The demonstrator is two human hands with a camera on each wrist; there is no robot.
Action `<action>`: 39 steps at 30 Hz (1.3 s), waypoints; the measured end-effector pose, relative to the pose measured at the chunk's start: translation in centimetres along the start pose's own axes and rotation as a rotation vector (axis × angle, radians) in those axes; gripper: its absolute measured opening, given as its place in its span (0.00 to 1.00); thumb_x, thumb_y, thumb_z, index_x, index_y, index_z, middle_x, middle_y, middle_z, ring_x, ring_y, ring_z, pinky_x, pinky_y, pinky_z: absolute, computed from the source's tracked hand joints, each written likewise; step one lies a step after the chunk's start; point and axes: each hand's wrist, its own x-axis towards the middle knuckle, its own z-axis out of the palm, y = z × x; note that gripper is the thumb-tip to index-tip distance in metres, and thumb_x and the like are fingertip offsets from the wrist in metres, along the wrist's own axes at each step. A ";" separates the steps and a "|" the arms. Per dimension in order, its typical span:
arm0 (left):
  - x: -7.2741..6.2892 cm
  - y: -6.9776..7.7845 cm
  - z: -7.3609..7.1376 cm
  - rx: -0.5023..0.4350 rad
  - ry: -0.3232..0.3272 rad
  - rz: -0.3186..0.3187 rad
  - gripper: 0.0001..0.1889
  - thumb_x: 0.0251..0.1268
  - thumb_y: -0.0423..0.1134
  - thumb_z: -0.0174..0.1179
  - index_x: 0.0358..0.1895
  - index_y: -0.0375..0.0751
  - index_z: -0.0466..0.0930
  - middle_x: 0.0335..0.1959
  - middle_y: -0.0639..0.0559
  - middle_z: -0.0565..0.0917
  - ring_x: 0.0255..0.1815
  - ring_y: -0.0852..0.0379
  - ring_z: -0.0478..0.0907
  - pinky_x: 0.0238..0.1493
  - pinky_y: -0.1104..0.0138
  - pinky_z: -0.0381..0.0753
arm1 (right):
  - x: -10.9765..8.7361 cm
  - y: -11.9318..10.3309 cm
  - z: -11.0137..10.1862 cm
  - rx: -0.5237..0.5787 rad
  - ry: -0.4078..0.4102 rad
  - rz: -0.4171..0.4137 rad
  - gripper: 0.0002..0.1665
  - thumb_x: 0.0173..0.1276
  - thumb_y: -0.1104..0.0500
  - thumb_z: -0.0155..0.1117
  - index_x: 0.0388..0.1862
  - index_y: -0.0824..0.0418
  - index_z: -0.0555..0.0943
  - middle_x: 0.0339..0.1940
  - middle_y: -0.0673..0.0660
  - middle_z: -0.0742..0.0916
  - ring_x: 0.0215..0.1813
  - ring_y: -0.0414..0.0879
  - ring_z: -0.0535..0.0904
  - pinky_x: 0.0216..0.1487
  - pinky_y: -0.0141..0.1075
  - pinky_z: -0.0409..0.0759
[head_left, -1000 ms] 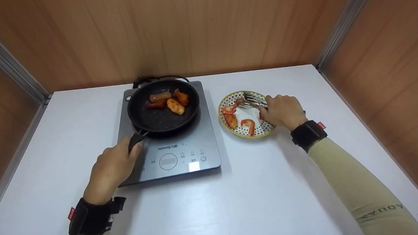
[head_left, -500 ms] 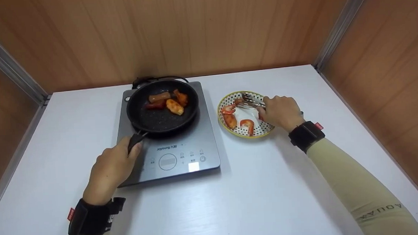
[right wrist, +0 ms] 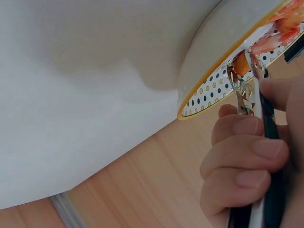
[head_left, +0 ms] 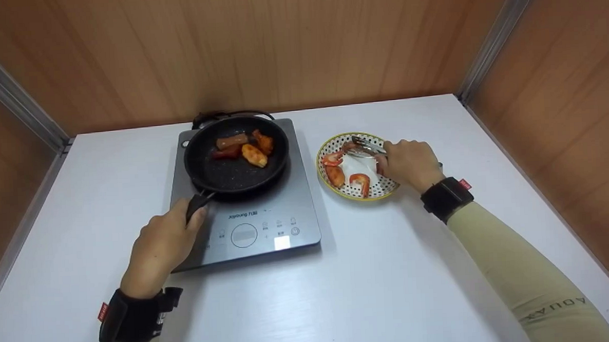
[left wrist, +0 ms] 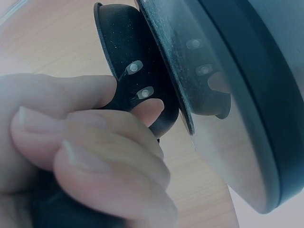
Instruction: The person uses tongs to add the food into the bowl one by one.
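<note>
My left hand (head_left: 166, 244) grips the black handle (head_left: 199, 202) of a frying pan (head_left: 222, 175) on the induction cooker (head_left: 296, 207). The pan holds a brown piece like sausage (head_left: 233, 140), a dark red piece (head_left: 226, 152) and orange-brown pieces like chicken (head_left: 255, 156). My right hand (head_left: 412, 163) holds metal tongs (right wrist: 259, 97) with dark handles and forked tips. Their tips are over the far part of a dotted, yellow-rimmed plate (head_left: 344, 192), around a brownish food piece; whether they pinch it I cannot tell. Shrimp (head_left: 361, 181) and an orange-brown piece (head_left: 335, 176) lie on that plate.
A white sheet, perhaps paper (head_left: 358, 166), lies in the plate's middle. Behind the cooker a black cable (head_left: 250, 111) runs along the back wall (head_left: 278, 49). Wooden panels also stand at both sides of the white table (head_left: 300, 305).
The tongs' forked tips have come slightly closer together over the plate. The left hand and the pan stay in place, and the food in the pan has not moved.
</note>
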 end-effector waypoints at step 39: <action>-0.1 0.1 0.1 -0.008 0.013 0.015 0.17 0.88 0.53 0.48 0.45 0.42 0.69 0.25 0.48 0.73 0.25 0.48 0.72 0.23 0.60 0.65 | -1.0 1.5 -0.8 0.056 0.042 0.027 0.30 0.86 0.40 0.44 0.57 0.63 0.81 0.33 0.64 0.84 0.35 0.60 0.81 0.39 0.58 0.82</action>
